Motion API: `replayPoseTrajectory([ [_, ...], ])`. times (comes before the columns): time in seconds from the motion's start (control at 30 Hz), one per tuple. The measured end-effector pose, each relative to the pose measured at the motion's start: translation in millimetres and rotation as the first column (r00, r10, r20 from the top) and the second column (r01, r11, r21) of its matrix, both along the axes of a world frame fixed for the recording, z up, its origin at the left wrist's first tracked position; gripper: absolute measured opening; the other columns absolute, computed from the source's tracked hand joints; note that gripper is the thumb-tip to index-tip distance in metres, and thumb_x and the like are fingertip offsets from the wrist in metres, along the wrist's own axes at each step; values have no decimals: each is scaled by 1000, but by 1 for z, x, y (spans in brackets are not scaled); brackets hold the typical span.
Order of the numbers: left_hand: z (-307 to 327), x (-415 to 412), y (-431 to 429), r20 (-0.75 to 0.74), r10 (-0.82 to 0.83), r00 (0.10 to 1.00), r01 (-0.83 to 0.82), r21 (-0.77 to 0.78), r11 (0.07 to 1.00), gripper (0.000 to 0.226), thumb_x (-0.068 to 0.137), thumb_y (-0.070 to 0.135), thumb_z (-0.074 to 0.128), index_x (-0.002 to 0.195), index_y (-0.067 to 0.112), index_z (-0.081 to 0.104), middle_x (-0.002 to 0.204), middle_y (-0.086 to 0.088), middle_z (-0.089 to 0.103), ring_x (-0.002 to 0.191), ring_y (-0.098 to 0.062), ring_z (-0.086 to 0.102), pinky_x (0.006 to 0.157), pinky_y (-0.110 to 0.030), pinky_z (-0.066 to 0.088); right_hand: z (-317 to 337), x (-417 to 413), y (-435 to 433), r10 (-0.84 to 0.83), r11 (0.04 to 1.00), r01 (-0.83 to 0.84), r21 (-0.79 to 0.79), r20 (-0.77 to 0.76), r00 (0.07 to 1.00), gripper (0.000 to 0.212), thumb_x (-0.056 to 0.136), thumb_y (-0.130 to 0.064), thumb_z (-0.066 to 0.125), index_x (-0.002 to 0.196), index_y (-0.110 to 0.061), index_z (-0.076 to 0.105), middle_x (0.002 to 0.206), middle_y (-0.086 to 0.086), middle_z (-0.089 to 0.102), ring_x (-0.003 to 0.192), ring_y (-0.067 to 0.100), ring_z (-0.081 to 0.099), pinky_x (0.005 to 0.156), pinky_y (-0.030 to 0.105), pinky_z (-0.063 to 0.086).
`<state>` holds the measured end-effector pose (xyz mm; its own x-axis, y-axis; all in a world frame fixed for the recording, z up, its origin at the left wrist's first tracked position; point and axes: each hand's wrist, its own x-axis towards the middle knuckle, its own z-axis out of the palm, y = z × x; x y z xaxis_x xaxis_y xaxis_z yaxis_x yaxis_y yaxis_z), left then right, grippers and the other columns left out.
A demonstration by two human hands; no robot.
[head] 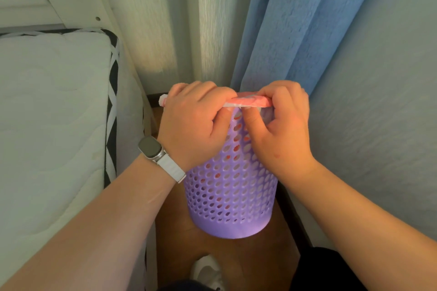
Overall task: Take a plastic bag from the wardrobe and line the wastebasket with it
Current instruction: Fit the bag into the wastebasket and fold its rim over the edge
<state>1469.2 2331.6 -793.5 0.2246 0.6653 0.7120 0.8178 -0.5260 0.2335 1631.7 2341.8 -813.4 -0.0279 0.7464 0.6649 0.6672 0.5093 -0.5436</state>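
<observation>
Your left hand (196,123) and right hand (283,125) gripping a pink plastic bag (248,102) at the purple wastebasket (231,196) rim, mattress (47,113) at left, blue curtain (295,19) behind.

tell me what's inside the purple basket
Pink bag shows through holes in the basket; the left hand and right hand pinch its edge at the rim. They hide the opening and bottom.

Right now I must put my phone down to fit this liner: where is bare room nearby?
Widest: the mattress top, left of the wastebasket. Smaller: the floor between wastebasket and shoe. Crowded: the rim, where left hand and right hand grip the plastic bag; curtain and wall hem its right side.
</observation>
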Motion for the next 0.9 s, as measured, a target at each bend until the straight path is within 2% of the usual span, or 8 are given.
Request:
replayPoseTrajectory([
  [0.17, -4, -4, 4, 88, -29, 996, 35, -68, 997, 14, 88, 15, 52, 90, 11, 66, 75, 8, 51, 69, -21, 53, 63, -36, 40, 0, 5, 0, 70, 998, -70, -9, 0, 998, 28, 90, -37, 60, 103, -13, 62, 104, 1, 57, 101, 16, 51, 97, 53, 39],
  [0.27, -5, -5, 4, 143, -35, 989, 47, -82, 996, 15, 86, 11, 50, 88, 9, 64, 75, 2, 58, 70, -16, 50, 63, -35, 41, -4, 18, 0, 86, 996, -86, -11, 23, 996, 37, 90, -36, 61, 115, -8, 60, 113, 3, 55, 109, 19, 49, 102, 36, 37],
  [0.33, -5, -4, 3, 159, -49, 986, 63, -89, 994, 13, 86, 9, 50, 87, 8, 64, 75, 4, 56, 70, -13, 48, 63, -31, 39, -6, 24, -1, 77, 997, -77, -27, 15, 997, 41, 90, -37, 60, 118, -7, 58, 117, 1, 54, 114, 20, 49, 104, 28, 34],
  [0.5, -6, 1, 1, 196, -88, 977, 111, -108, 988, 12, 87, 6, 52, 87, 8, 64, 76, 11, 49, 69, -6, 43, 63, -18, 34, -4, 27, 1, 17, 998, -22, -64, -83, 996, 34, 90, -39, 59, 108, -11, 60, 111, -6, 51, 109, 18, 49, 98, 26, 36],
  [0.6, -5, 0, 1, 201, -107, 974, 131, -107, 986, 12, 87, 7, 52, 88, 7, 65, 75, 12, 46, 68, -5, 40, 64, -19, 35, 0, 25, 2, -20, 999, 18, -36, -62, 998, 28, 90, -38, 59, 93, -9, 58, 97, -4, 50, 93, 17, 47, 87, 33, 40],
  [0.7, -2, -2, 1, 120, -106, 987, 115, -77, 990, 15, 88, 17, 54, 91, 11, 68, 75, 8, 52, 70, -14, 49, 69, -36, 42, 0, 22, 3, -29, 1000, 29, 10, -12, 1000, 29, 89, -37, 60, 85, -9, 56, 89, 1, 51, 85, 21, 46, 79, 41, 41],
  [0.8, -2, 4, -1, 25, -41, 999, 42, -31, 999, 21, 88, 30, 55, 96, 17, 70, 82, 1, 65, 77, -26, 61, 74, -44, 44, -3, 17, 3, -23, 999, 22, 41, 15, 1000, 29, 87, -37, 63, 83, -9, 56, 86, 4, 53, 83, 24, 48, 77, 47, 42],
  [0.9, -3, 6, -2, 30, -22, 999, 23, -23, 999, 20, 91, 29, 55, 94, 16, 69, 78, -2, 64, 75, -28, 60, 70, -44, 43, -3, 9, 2, -18, 999, 18, 39, 8, 1000, 28, 86, -37, 63, 84, -10, 57, 86, 3, 53, 84, 23, 49, 79, 49, 43],
])
